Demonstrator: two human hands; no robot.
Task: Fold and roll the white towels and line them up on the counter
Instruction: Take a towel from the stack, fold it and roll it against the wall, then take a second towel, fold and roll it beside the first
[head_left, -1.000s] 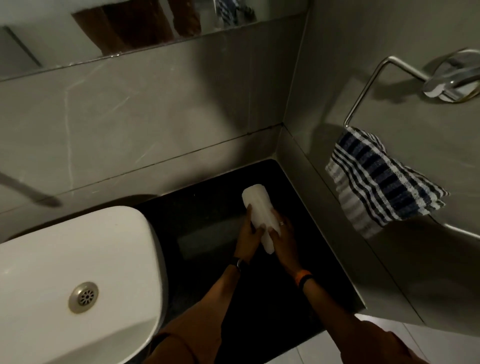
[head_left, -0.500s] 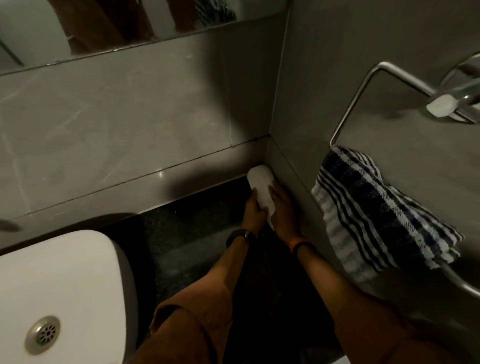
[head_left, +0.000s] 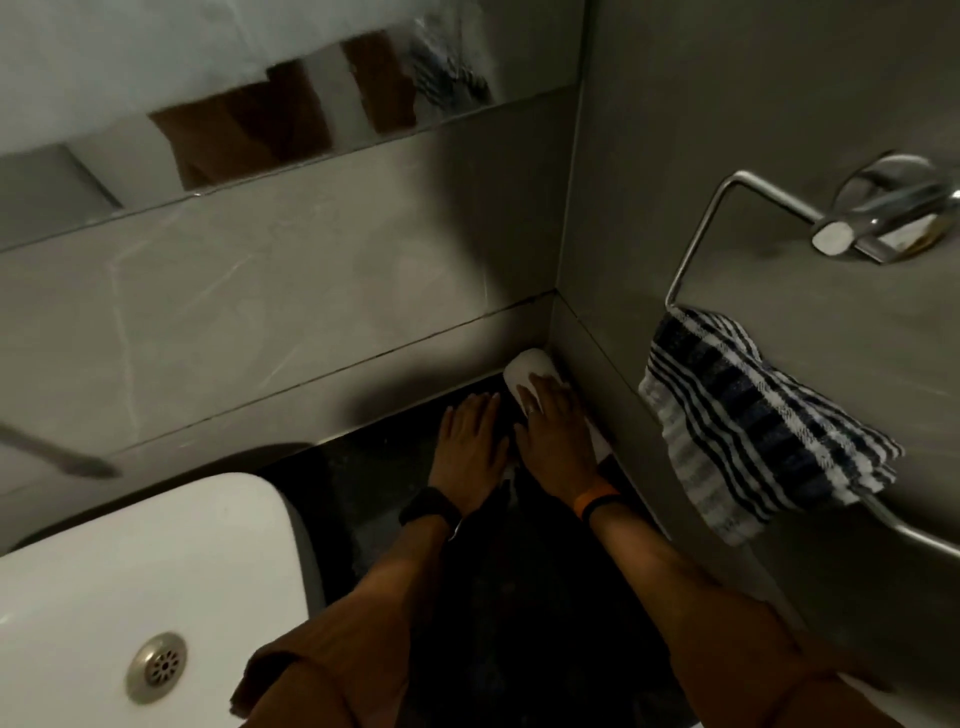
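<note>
A rolled white towel (head_left: 531, 370) lies on the black counter (head_left: 395, 499) in the far right corner, along the right wall. My right hand (head_left: 556, 436) rests flat on top of the roll and covers its middle, so only the far end and a bit of the near end show. My left hand (head_left: 470, 441) lies flat on the counter just left of the roll, fingers spread, holding nothing.
A white basin (head_left: 156, 561) with a metal drain (head_left: 157, 666) fills the lower left. A blue-and-white checked cloth (head_left: 753, 421) hangs from a chrome towel ring (head_left: 737, 197) on the right wall. A mirror (head_left: 208, 78) runs above the grey tiled backsplash.
The towel roll went from held above the counter into the far right corner and now lies there. My left hand has come off it onto the counter; my right hand presses on top.
</note>
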